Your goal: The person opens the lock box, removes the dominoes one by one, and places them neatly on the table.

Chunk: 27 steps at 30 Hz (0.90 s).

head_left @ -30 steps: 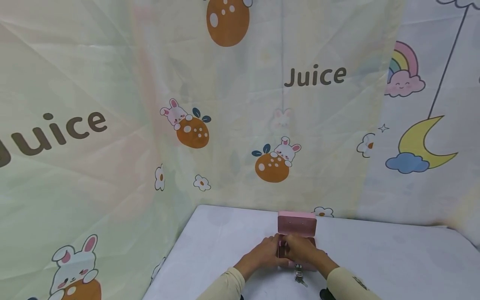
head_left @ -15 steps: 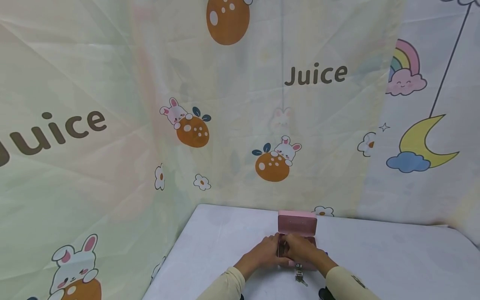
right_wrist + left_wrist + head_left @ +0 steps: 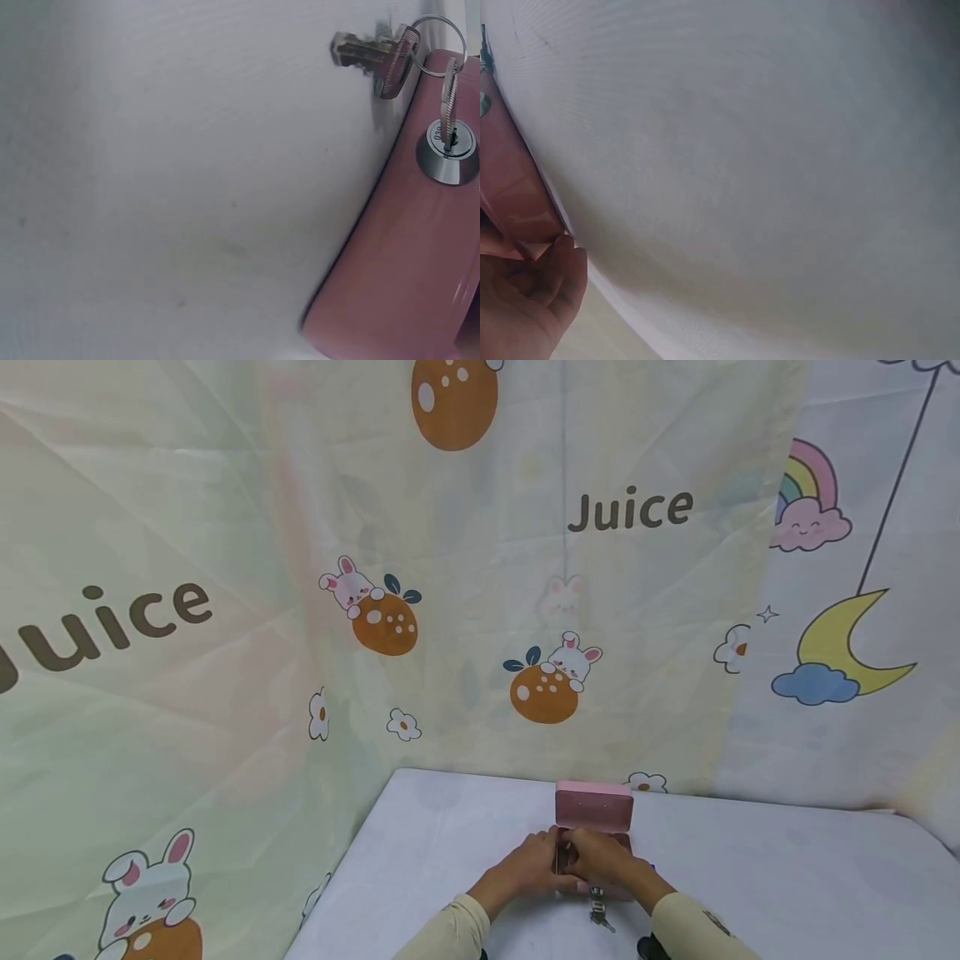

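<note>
A pink cash box (image 3: 594, 810) stands on the table with its lid raised toward the back. My left hand (image 3: 536, 862) grips the box's left side; in the left wrist view its curled fingers are at a corner of the pink wall (image 3: 514, 169). Over the open box, my right hand (image 3: 600, 857) reaches in with bent fingers. Whether it pinches anything inside is hidden. On the front wall, a round silver lock (image 3: 450, 161) has a key in it. A second key (image 3: 379, 56) hangs from the same ring, in front of the box.
The white table (image 3: 450, 827) extends to both sides of the box. Behind it hangs a printed cloth (image 3: 465, 693) with rabbits and fruit. A dark object (image 3: 651, 947) shows beside the right sleeve.
</note>
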Tool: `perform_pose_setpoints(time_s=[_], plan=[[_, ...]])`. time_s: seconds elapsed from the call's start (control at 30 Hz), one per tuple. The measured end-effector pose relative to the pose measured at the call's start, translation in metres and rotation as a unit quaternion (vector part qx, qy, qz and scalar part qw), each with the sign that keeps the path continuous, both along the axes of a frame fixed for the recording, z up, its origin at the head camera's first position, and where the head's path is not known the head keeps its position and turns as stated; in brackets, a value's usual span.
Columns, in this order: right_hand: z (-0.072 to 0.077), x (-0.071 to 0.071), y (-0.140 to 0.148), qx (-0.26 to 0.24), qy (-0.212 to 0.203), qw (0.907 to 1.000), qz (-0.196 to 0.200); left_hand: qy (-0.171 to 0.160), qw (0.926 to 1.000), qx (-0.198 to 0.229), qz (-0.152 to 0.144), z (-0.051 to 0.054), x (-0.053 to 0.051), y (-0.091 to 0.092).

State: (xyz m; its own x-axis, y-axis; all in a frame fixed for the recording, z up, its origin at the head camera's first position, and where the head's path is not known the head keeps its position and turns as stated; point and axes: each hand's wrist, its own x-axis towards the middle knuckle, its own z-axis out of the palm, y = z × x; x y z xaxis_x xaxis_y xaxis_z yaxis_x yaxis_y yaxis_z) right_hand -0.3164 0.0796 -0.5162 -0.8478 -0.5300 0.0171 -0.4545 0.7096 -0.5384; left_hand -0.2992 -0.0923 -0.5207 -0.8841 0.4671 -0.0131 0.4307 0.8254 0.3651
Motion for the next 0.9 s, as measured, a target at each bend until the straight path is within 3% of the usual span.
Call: perform_pose_setpoints(time_s=[0.37, 0.67, 0.9], plan=[[0.004, 0.003, 0.002, -0.005, 0.013, 0.9999, 0.007, -0.006, 1.0000, 0.001, 0.001, 0.000, 0.000, 0.000], [0.017, 0.007, 0.005, -0.011, 0.019, 0.9996, 0.015, -0.009, 0.9999, -0.011, 0.004, 0.002, 0.000, 0.000], [0.016, 0.007, 0.005, -0.006, 0.027, 0.9996, 0.011, -0.003, 1.0000, -0.005, -0.003, -0.001, -0.001, -0.001]])
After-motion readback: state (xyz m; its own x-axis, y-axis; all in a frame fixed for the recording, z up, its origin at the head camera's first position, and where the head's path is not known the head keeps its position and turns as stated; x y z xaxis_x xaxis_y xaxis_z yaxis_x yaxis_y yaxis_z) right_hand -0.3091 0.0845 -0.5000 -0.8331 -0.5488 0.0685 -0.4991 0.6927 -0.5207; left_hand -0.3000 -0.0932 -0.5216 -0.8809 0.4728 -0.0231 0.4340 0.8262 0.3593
